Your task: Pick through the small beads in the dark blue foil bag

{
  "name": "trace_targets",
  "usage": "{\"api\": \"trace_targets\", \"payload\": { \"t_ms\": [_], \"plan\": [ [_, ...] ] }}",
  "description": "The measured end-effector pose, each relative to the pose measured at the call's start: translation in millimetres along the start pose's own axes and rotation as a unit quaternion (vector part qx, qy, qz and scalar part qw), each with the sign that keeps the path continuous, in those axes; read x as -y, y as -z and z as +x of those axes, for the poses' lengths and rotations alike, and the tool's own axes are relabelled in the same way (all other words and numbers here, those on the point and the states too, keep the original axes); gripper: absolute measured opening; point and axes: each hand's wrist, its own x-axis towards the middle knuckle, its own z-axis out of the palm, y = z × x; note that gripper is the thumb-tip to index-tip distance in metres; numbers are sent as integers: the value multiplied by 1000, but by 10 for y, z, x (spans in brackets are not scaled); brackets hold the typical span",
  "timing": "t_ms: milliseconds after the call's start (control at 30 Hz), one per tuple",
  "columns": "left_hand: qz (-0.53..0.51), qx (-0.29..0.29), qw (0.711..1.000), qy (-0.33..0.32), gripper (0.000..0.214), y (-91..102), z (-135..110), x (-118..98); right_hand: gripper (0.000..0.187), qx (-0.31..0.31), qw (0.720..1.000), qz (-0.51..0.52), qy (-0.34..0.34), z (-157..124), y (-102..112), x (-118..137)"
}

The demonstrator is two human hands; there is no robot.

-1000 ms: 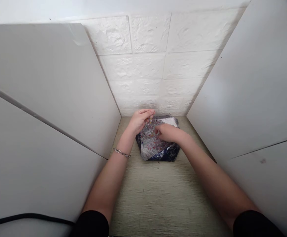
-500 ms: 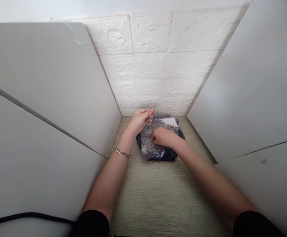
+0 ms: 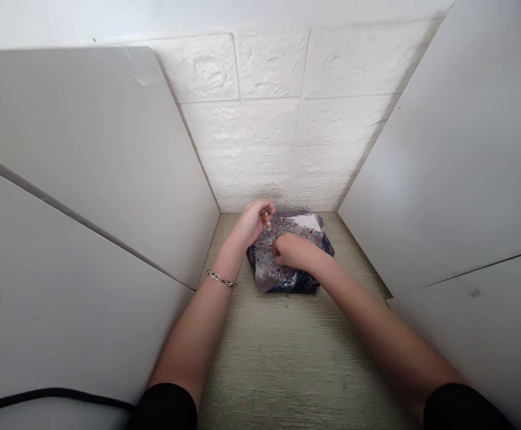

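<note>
A dark blue hexagonal tray [image 3: 307, 285] heaped with small mixed-colour beads [image 3: 264, 263] sits at the back of the wooden tabletop, close to the wall. My left hand [image 3: 251, 222] hovers at the tray's upper left edge, fingers curled and pinching something small and yellowish. A chain bracelet [image 3: 221, 278] hangs on that wrist. My right hand [image 3: 292, 251] lies on the bead pile in the tray's middle, fingers bent down into the beads; what they hold, if anything, is hidden.
White panels stand on the left [image 3: 85, 197] and right [image 3: 457, 161], closing in a narrow bay. A white brick-pattern wall [image 3: 282, 119] closes the back. A black cable [image 3: 49, 394] runs along the lower left. Bare wood-grain tabletop [image 3: 296, 364] lies between my forearms.
My right hand slid leftward across the beads toward the tray's middle. My left hand curled tighter and dipped slightly at the tray's edge.
</note>
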Motion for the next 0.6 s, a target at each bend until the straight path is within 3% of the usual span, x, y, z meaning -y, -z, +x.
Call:
{"api": "trace_targets", "payload": {
  "t_ms": [133, 233, 300, 467, 600],
  "plan": [
    [14, 22, 1000, 17, 16, 3, 6, 3, 13, -71, 988, 135, 17, 3, 153, -232],
    [51, 30, 998, 18, 16, -1, 3, 13, 13, -154, 956, 251, -12, -3, 242, -401],
    [73, 47, 996, 23, 15, -7, -8, 17, 13, -190, 916, 354, -21, 4, 266, -470],
    [120, 105, 985, 59, 14, -23, -43, 16, 13, -202, 769, 606, -4, 59, 233, -507],
    [143, 138, 977, 70, 14, -19, -46, 24, 10, -198, 705, 682, -6, 74, 205, -521]
  ]
}}
